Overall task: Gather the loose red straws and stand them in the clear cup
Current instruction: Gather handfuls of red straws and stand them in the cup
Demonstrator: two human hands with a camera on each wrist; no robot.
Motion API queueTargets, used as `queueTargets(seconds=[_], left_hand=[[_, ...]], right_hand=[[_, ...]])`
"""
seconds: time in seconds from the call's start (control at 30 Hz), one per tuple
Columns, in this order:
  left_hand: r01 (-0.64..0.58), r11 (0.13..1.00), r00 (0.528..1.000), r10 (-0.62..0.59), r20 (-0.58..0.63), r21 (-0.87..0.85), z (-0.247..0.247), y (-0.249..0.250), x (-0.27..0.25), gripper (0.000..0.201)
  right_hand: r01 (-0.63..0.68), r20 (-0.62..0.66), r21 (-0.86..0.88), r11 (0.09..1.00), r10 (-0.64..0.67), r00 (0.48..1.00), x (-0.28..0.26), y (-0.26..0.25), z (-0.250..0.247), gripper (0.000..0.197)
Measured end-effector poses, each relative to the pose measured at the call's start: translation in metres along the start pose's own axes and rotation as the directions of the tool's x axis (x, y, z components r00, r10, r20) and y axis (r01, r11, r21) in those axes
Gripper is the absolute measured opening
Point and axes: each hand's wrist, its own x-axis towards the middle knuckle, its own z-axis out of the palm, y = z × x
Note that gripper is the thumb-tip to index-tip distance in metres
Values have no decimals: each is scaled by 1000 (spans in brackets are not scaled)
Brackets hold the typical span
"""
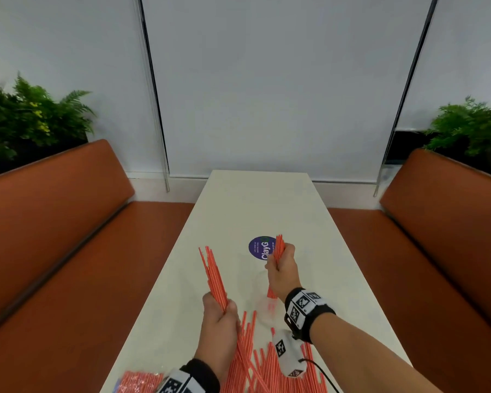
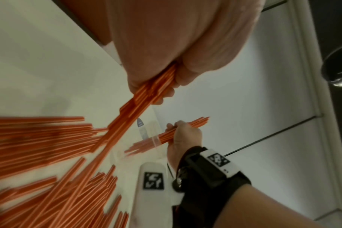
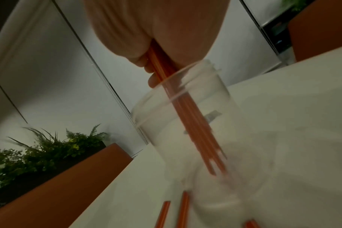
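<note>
Right hand (image 1: pixel 283 267) clenched round a bunch of straws, ends feeding into the clear cup (image 3: pixel 187 117) mid-surface so they stand; left hand (image 1: pixel 220 316) grasps a 2nd fanned bunch (next load, likely) above the loose straws (image 1: pixel 267 364) at the near edge.

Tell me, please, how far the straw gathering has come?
Done: nothing stands free in the clear plastic cup yet. In hand: the right hand lowers a bundle of thin red straws into it; the left hand grips a second bundle. Left: many loose straws on the white table.
</note>
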Motion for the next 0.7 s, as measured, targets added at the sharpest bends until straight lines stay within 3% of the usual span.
queueTargets(seconds=[0.23, 0.33, 0.5, 0.7], left_hand=[[-224, 975, 974, 224, -27, 10, 14, 35, 22, 8], [-326, 945, 944, 326, -47, 5, 27, 54, 38, 11], [-466, 884, 883, 467, -43, 46, 56, 82, 67, 17], [-481, 864, 876, 469, 111, 145, 89, 72, 92, 25]], right_hand=[[4, -4, 9, 1000, -4, 1000, -4, 4, -16, 22], [-41, 0, 47, 998, 41, 999, -6, 5, -26, 11], [-195, 112, 179, 964, 177, 978, -12, 1, -40, 45], [-267, 307, 72, 961, 233, 923, -13, 11, -52, 94]])
